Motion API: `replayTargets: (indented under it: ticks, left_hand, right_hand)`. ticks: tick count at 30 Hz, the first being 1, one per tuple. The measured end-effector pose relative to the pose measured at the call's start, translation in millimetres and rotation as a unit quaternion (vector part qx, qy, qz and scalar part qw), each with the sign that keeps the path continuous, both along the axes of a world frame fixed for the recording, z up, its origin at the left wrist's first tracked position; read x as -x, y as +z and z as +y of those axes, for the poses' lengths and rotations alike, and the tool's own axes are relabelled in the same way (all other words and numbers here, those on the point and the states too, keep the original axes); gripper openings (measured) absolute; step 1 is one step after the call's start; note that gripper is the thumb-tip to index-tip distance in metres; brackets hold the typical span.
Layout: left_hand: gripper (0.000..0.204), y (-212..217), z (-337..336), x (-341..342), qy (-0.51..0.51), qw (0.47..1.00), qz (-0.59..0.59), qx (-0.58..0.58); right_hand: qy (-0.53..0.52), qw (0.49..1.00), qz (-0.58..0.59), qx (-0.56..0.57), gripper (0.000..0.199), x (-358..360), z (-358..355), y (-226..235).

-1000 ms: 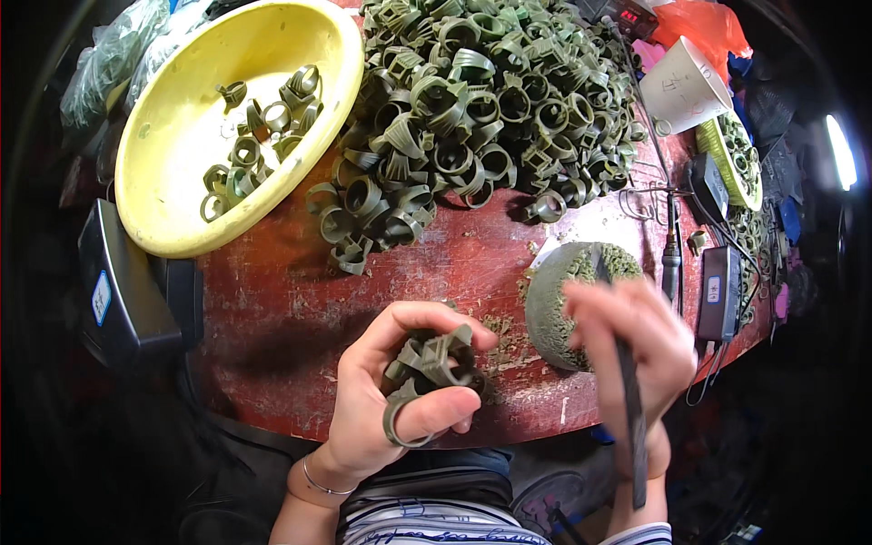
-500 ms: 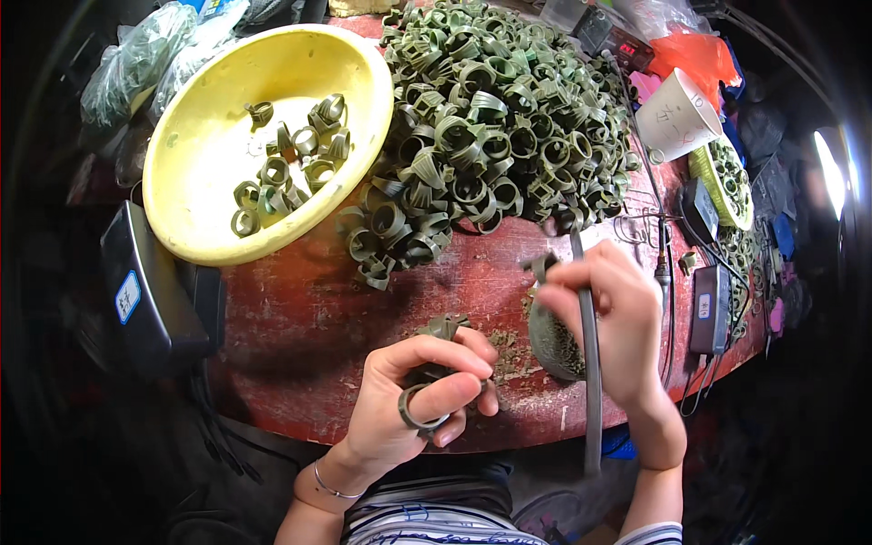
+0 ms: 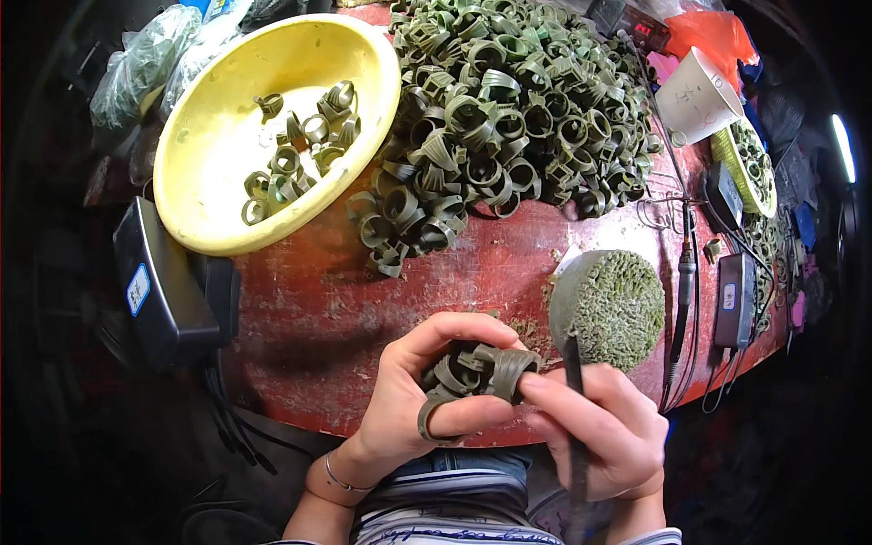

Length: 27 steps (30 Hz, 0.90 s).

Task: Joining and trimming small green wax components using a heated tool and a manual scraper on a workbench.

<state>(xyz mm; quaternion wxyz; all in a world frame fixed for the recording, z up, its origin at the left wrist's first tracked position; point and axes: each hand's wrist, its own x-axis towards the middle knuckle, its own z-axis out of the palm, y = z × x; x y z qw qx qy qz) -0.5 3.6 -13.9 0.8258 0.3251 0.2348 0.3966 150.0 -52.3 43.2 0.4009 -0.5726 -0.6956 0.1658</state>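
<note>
In my left hand (image 3: 391,400) several dark green rings (image 3: 459,372) are cupped between curled fingers and thumb. Another green ring (image 3: 427,422) encircles the thumb. My right hand (image 3: 609,431) grips a long flat dark file (image 3: 574,368), which stands nearly upright, its lower part blurred. At the left fingertips, the right hand's fingers touch a wide ribbed ring (image 3: 514,371). Just beyond the right hand sits a round green block (image 3: 622,304) with a rough, crumbly top; the file's tip overlaps its near edge in the picture.
A large heap of green rings (image 3: 536,118) covers the table's far middle. Left of it stands a yellow basin (image 3: 204,238) with several rings inside. A dark box (image 3: 168,282) is at left. At right are a white cup (image 3: 698,95), a wired pen-like tool (image 3: 685,272) and a small dark box (image 3: 734,300).
My right hand has come down and left with the file, bringing the ring it held to my left hand. The round block, partly hidden before, now shows its top.
</note>
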Motion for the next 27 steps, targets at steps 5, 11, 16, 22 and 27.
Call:
replayTargets:
  ticks: [5,11,16,22,27]
  left_hand:
    - [0.047,3,-1,-1,-0.014,0.999,-0.032,0.013]
    - [0.049,11,-3,0,0.004,0.999,0.005,0.045]
    - [0.047,4,-2,-1,0.000,1.000,0.006,0.002]
    - [0.041,1,1,4,-0.038,0.998,-0.044,0.018]
    - [0.048,17,1,-4,-0.069,0.988,-0.004,0.137]
  right_hand:
    - [-0.037,0.982,0.177,0.051,0.033,-6,-19,1]
    - [-0.119,0.968,0.221,0.007,0.035,12,-18,-8]
    - [-0.079,0.965,0.251,0.013,0.035,11,-16,-12]
    - [-0.053,0.964,0.259,0.034,0.033,11,-9,-18]
    - [0.006,0.949,0.315,-0.009,0.021,-1,-15,-20]
